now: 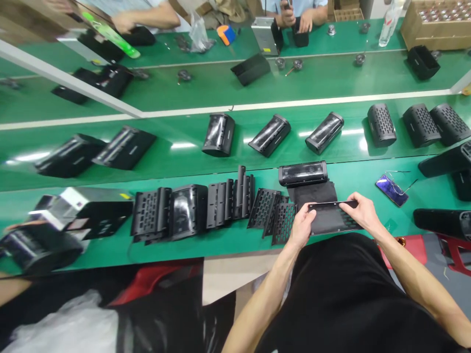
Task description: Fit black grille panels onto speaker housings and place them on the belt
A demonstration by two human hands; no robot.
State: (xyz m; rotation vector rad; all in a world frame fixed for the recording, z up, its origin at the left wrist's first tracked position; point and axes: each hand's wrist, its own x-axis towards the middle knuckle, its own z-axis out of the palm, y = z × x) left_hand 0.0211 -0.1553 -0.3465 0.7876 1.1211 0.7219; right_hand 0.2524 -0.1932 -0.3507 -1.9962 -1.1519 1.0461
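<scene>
Housing: grille apparently unfitted
Panel: nearer than housing, gripped by left hand and right hand
Loose grilles: left of housing
Grille-faced units: right beyond housing, seemingly covered

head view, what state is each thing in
thin black rectangular panel, held in left hand and right hand
black perforated grilles, overlapping in a pile
blue-purple phone, lying flat
thin-framed glasses, arms unfolded
brown cardboard box, open, parts inside
clear plastic bottle, upright
three glossy-fronted black housings, spaced apart
</scene>
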